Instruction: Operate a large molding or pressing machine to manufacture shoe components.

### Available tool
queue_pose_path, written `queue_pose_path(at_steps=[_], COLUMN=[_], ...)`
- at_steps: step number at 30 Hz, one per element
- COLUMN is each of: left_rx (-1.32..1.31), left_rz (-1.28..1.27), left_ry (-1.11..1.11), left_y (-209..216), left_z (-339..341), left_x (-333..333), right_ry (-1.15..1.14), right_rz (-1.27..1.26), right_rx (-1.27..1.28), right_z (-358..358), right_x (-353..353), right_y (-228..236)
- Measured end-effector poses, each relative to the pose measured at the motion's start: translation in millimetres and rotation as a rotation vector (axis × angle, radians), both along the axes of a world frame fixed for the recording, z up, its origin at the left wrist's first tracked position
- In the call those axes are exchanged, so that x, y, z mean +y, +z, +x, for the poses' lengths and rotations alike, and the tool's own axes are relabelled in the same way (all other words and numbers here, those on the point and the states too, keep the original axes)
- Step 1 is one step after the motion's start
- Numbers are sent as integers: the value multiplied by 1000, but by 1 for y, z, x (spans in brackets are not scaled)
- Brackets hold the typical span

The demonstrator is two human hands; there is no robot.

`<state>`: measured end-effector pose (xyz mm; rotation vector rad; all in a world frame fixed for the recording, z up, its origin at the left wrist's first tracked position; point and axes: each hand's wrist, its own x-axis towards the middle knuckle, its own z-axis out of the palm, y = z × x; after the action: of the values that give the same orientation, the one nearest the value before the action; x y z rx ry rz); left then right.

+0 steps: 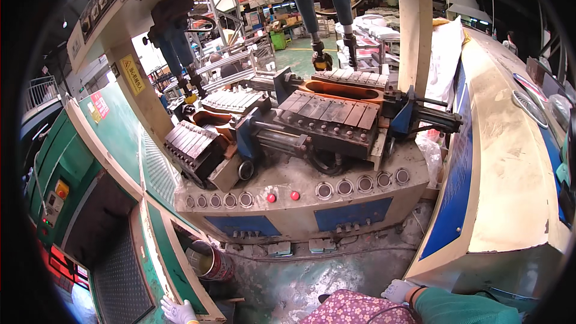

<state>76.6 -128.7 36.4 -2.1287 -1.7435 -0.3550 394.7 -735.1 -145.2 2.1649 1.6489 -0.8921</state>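
My left hand (178,311), in a white glove, is at the lower edge beside the cream frame edge of a green cabinet (157,246). Its fingers are spread and nothing shows in them. To the right, my gloved right hand (397,291) hangs near the foot of a cream and blue machine housing (510,198), its fingers stretched out and no object visible in them. Before me stands a two-station press (282,198), apart from both hands. Each station has slatted metal clamp blocks (327,111) around an orange-brown oblong mould (341,90).
Plungers (317,42) hang above the stations. Red push buttons (271,198) and round gauges (345,186) line the press front. Foot pedals (322,245) and a cable lie on the floor, with a bucket (210,262) to their left. A post carries a yellow warning sign (132,75).
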Motion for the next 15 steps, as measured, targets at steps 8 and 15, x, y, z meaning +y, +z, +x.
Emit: queue_pose_path(at_steps=[8,15], left_rx=[15,45], left_rz=[-28,35], left_ry=[20,13], left_y=[-1,-14], left_z=[4,-3], left_x=[2,10], right_ry=[-5,2], right_rz=[9,5], right_rx=[-5,-15], right_z=[-1,0], right_x=[0,0], right_y=[1,3])
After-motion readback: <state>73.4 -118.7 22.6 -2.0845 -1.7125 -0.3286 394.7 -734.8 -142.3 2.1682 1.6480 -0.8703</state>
